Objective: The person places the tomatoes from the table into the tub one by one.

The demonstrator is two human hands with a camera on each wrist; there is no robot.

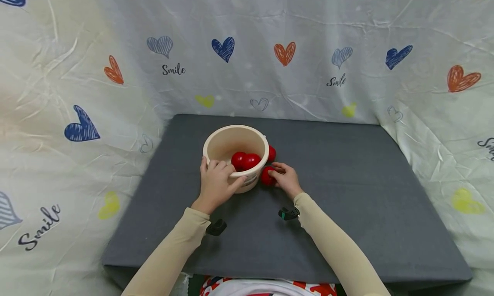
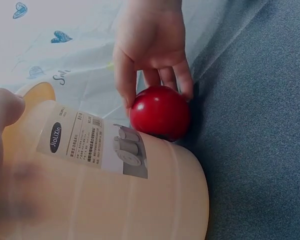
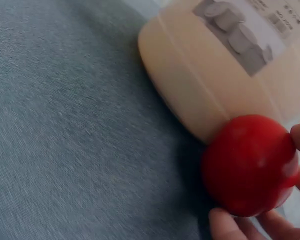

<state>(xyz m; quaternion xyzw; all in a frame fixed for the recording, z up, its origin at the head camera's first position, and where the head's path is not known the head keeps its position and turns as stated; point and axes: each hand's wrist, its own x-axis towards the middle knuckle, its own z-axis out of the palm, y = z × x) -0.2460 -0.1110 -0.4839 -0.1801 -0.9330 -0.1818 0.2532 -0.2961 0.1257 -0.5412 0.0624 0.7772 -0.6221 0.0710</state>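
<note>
A cream plastic bucket (image 1: pixel 235 131) stands upright on the table, a printed label (image 2: pixel 97 142) on its side. My left hand (image 1: pixel 217 182) grips its near rim, fingers at the left and thumb towards the right. Inside lie two glossy red fruits (image 1: pixel 251 161), round like tomatoes or apples. Just right of the bucket, my right hand (image 1: pixel 286 179) holds another round red fruit (image 3: pixel 251 165) between thumb and fingers, low beside the bucket's wall. Behind it, one more red fruit (image 1: pixel 272 153) is partly hidden by the bucket.
A dark grey cloth covers the table (image 1: pixel 347 201). White sheeting (image 1: pixel 247 86) with printed hearts hangs behind it and at both sides. Black bands (image 1: pixel 288 213) sit on both wrists. The table's front edge lies close to the person's body.
</note>
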